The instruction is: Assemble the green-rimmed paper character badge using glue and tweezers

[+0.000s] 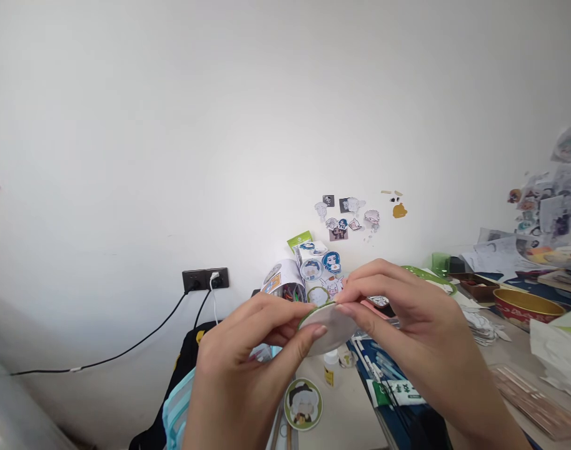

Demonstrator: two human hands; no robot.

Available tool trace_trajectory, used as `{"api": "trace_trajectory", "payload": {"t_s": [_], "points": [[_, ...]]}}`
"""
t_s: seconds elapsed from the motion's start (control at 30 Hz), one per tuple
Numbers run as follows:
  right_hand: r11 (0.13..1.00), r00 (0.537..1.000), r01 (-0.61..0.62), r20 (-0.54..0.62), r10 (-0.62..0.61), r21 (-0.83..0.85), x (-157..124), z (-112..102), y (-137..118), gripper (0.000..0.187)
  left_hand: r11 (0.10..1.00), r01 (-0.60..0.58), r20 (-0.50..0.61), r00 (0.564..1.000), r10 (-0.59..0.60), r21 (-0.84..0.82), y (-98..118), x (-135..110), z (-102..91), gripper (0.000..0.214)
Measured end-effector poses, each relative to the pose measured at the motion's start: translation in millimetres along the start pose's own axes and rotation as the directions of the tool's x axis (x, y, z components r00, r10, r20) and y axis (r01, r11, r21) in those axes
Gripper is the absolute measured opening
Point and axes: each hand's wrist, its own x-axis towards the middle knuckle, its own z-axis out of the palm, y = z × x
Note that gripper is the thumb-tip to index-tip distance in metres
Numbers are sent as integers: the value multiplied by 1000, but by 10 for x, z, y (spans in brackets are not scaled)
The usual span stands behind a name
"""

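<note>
Both my hands hold up a thin round disc (331, 329) with a pale back and a green edge, tilted above the desk. My left hand (260, 344) pinches its left side between thumb and fingers. At the upper right edge, my right hand (400, 319) grips it between thumb and fingertips. The disc's front faces away from me. Below it on the desk lies a round cartoon sticker or badge (303, 404) with a green border. Beside that stands a small white bottle (330, 367) with a yellow label.
Behind my hands stand a pen holder (290, 275) and a sticker-covered box (317, 269). To the right are a red and gold bowl (528, 306), a brown tray (475, 286), crumpled tissue (560, 356) and a green-white packet (400, 394). A wall socket (205, 279) has cables plugged in.
</note>
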Motion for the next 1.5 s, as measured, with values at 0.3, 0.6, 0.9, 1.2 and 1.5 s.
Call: {"api": "trace_trajectory", "payload": {"t_s": [0.3, 0.6, 0.9, 1.2, 1.5], "points": [[999, 998, -36, 48, 38, -28, 19, -13, -12, 18, 996, -47, 9, 999, 47, 70, 5, 7, -12, 14], [1000, 998, -18, 56, 17, 6, 17, -38, -21, 16, 952, -216, 60, 976, 207, 215, 59, -41, -31, 22], [997, 999, 18, 44, -21, 70, 4, -23, 10, 13, 976, -169, 83, 984, 158, 139, 37, -11, -60, 22], [996, 995, -69, 73, 65, 57, 30, 0, -4, 13, 1000, -4, 21, 1000, 4, 14, 21, 26, -12, 17], [980, 983, -165, 103, 154, 113, 4, 5, -11, 18, 994, -52, 126, 991, 40, 100, 38, 31, -61, 19]]}}
